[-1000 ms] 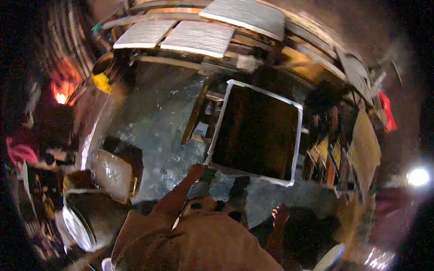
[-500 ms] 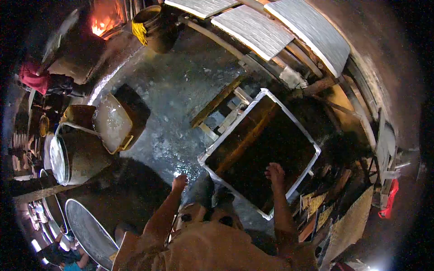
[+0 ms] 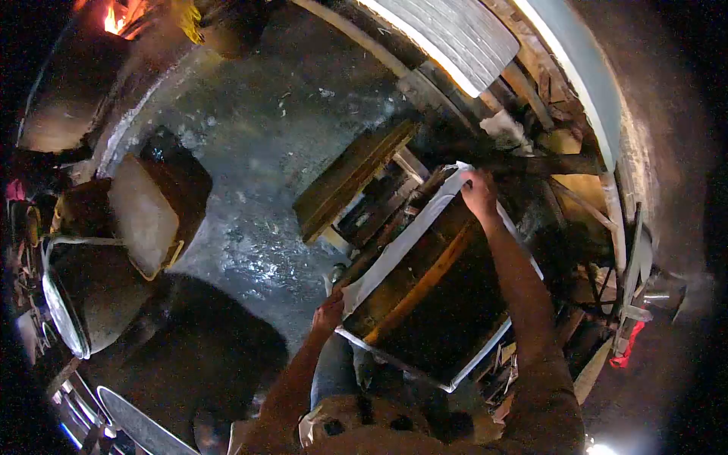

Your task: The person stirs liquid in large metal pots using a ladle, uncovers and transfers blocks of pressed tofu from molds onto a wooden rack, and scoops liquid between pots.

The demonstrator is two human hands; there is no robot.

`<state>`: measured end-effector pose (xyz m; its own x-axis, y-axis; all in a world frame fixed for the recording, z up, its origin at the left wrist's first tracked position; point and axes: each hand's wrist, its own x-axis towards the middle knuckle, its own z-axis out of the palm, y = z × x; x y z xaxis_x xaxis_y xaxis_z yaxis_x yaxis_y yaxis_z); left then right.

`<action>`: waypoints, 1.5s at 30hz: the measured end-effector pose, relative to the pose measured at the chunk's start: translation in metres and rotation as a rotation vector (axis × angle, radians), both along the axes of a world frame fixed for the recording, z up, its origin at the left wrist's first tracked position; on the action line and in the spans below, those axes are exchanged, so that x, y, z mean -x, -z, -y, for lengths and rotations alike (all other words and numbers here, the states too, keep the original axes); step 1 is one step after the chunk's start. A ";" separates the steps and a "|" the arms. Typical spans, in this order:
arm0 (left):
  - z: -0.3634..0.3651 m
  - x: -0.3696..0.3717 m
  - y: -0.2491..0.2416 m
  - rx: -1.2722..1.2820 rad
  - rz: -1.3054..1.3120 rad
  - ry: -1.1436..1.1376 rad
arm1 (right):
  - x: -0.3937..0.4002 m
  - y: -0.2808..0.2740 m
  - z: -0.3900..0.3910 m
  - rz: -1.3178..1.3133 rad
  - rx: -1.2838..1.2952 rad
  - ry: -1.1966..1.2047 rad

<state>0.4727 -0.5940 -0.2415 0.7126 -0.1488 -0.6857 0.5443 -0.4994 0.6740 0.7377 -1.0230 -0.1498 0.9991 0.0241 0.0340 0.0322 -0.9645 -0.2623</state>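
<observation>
A large square frame (image 3: 470, 362) with a white rim and a dark inside sits low in front of me. A pale sheet (image 3: 406, 241) runs along its left edge. My left hand (image 3: 330, 309) pinches the sheet's near corner at the frame's near left corner. My right hand (image 3: 480, 194) is stretched out and grips the sheet's far corner at the frame's far corner. A wooden plank (image 3: 350, 180) lies tilted just left of the frame, over some slats.
Wet grey floor (image 3: 265, 167) spreads to the left. A square tin (image 3: 148, 214) and a round metal drum (image 3: 72, 296) stand at the left. Fire (image 3: 117, 15) burns at the top left. Pale flat sheets (image 3: 455, 34) rest on racks at the top. Clutter lines the right side.
My right hand has reached from the frame's near edge to its far corner and taken the sheet. My left hand has closed on the near corner. The view has swung left.
</observation>
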 end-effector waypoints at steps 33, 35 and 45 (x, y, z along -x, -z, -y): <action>0.117 0.047 -0.128 -0.471 0.108 0.693 | 0.415 0.023 0.215 0.045 0.420 0.940; 0.112 0.026 -0.053 -0.384 0.979 0.339 | 0.505 0.033 0.177 0.093 0.200 1.193; 0.104 -0.065 -0.003 -0.486 0.601 0.340 | 0.666 0.110 -0.005 0.347 -1.388 1.882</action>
<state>0.5375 -0.6977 -0.2387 0.9463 -0.2080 -0.2473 -0.0711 -0.8806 0.4685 0.0716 -1.0180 -0.2600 -0.1431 -0.7290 -0.6694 -0.1633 0.6845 -0.7105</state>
